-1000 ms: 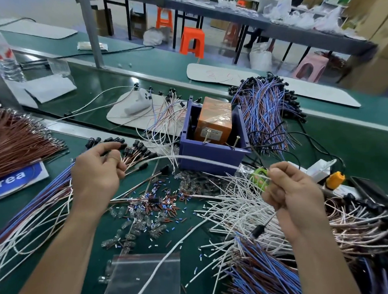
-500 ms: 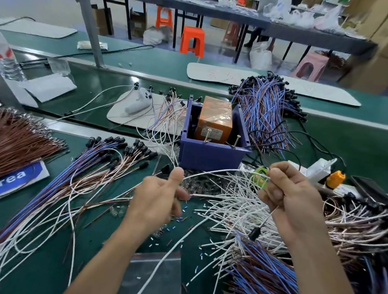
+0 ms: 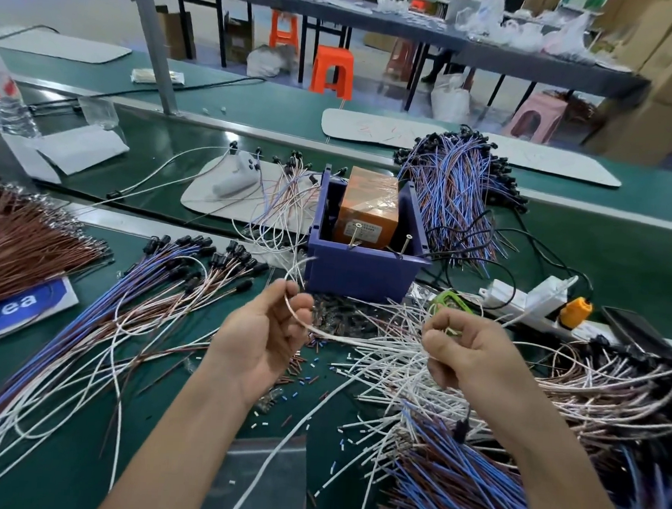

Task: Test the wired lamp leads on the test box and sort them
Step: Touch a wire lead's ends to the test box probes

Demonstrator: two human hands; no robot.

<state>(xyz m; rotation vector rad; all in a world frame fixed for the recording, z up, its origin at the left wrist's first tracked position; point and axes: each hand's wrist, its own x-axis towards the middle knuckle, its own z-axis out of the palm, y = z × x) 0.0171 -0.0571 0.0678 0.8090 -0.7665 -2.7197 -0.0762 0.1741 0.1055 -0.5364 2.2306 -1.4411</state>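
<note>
Nearest, on the right, lies a heap of blue and brown leads; just beyond it a black lamp socket hangs below the right hand, whose fingers are curled round a white lead (the socket seems to be that lead's other end, though the join is hidden). The lead runs left to the left hand, which pinches it between thumb and fingers; past the pinch it loops upward, its free tip in the air just in front of the purple test box, touching nothing. To test well, I judge the left pinch should sit closer to the tip, since so long a loop will wander; the bare ends then want pressing onto the 2 upright pins at the box's near rim, kept apart from each other. The fan of leads at left is probably the sorted lot; another bundle lies beyond the box to the right.
</note>
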